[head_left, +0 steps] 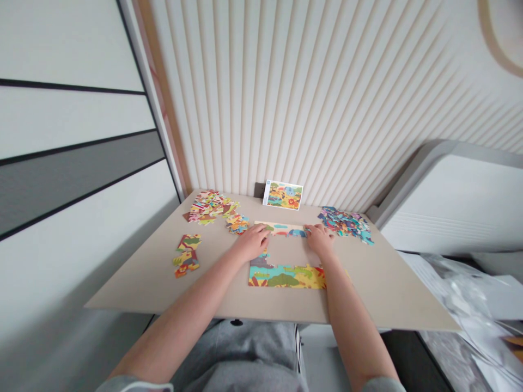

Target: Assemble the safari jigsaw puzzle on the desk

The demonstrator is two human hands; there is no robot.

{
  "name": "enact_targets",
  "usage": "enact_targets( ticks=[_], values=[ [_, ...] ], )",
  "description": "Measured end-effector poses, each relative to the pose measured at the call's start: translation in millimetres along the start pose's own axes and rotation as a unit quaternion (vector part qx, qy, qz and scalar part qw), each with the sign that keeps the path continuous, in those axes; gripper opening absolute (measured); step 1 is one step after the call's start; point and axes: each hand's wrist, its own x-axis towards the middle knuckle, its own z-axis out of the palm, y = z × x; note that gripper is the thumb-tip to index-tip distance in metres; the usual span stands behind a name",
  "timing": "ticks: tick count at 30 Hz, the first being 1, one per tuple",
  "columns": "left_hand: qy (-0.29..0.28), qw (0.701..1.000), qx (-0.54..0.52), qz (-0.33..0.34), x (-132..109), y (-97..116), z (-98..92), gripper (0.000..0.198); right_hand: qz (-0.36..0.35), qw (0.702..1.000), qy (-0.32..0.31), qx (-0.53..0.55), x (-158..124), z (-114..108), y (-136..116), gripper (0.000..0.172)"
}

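Observation:
On the table lies a partly joined jigsaw puzzle (286, 280), its colourful strips framing a bare middle. My left hand (254, 241) rests at its upper left, fingers stretched and fingertips touching the puzzle's top strip (281, 226). At the upper right corner, the bent fingers of my right hand (321, 238) are closed on a puzzle piece, mostly hidden beneath them. Beside my left hand sits a small cluster of orange and yellow pieces (237, 224). My right forearm covers part of the puzzle's right side.
A picture card (283, 195) leans against the ribbed wall behind the table (147, 277). Mixed pieces (210, 207) are heaped at the back left, blue pieces (347, 223) at the back right. A few pieces (188, 256) lie at the left. Clear plastic wrapping (461, 294) lies beyond the right edge.

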Motion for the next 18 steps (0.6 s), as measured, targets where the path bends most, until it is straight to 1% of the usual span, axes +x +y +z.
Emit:
enact_targets(
  ticks=[8,18],
  values=[
    [0.004,1.0,-0.002,0.0,0.2,0.4,-1.3,0.034,-0.014,1.0,-0.012,0.012,4.4,-1.5,8.3,0.039],
    [0.0,1.0,-0.003,-0.002,0.3,-0.5,-0.6,0.035,-0.023,1.0,-0.012,0.008,6.8,1.3,9.1,0.038]
  ],
)
